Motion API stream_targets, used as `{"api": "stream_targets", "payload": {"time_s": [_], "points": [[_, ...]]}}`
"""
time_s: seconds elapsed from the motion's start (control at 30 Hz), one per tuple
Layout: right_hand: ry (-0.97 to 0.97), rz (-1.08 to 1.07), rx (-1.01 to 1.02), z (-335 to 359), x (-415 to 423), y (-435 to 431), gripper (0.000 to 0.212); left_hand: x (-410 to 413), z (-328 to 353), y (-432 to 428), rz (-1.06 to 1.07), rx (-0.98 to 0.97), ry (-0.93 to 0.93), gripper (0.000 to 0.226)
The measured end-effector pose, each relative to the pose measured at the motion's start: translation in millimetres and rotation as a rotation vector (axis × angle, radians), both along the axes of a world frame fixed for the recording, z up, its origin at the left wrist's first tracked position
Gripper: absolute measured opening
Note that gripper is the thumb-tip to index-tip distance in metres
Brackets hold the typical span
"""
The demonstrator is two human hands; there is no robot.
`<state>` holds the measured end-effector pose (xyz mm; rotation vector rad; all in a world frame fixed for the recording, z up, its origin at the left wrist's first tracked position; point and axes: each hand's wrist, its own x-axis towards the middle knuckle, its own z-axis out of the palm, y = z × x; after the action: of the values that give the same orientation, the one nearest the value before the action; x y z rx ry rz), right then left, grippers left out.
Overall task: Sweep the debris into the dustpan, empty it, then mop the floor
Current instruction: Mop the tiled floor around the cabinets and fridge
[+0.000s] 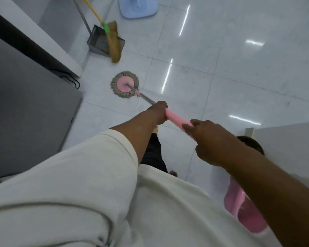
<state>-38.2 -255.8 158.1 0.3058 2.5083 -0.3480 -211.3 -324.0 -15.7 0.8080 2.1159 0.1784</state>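
A round mop head (pixel 124 84) with a pink disc and grey fringe lies flat on the white tiled floor (pixel 239 77). Its metal pole runs back to a pink handle (pixel 175 120). My left hand (pixel 158 112) grips the front of the pink handle. My right hand (pixel 206 139) holds the handle's rear end, fingers curled round it. A grey metal dustpan (pixel 100 41) stands against the wall at the upper left, and a straw broom (pixel 114 45) with a yellow stick leans in it.
A grey cabinet (pixel 29 107) and a white counter edge (pixel 48 45) line the left side, with a black cable by the corner. A light-blue base (pixel 137 8) stands at the top. A pink bucket (pixel 243 211) and a white surface (pixel 284 139) sit at the lower right.
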Motion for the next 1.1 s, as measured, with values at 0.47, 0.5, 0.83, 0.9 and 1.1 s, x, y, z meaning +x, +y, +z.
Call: {"api": "stream_targets", "payload": {"time_s": [0.47,0.5,0.83,0.9,1.1], "points": [[-0.062,-0.141,0.064,21,23,-36,0.067,21,-3,-9,-0.093,0.110,-0.062,0.035],[-0.066,-0.148,0.057,20,11,-39,0.066,6,-5,-9,-0.105,0.103,-0.061,0.035],[0.009,-0.282,0.068,-5,-142,-37,0.068,-155,-19,15,-0.202,0.089,-0.020,0.039],[0.016,-0.301,0.079,-9,-163,-35,0.067,-176,-18,21,-0.229,0.085,-0.019,0.040],[0.012,-0.335,0.082,-12,-181,-56,0.070,-195,-15,5,-0.261,0.070,-0.003,0.042]]}}
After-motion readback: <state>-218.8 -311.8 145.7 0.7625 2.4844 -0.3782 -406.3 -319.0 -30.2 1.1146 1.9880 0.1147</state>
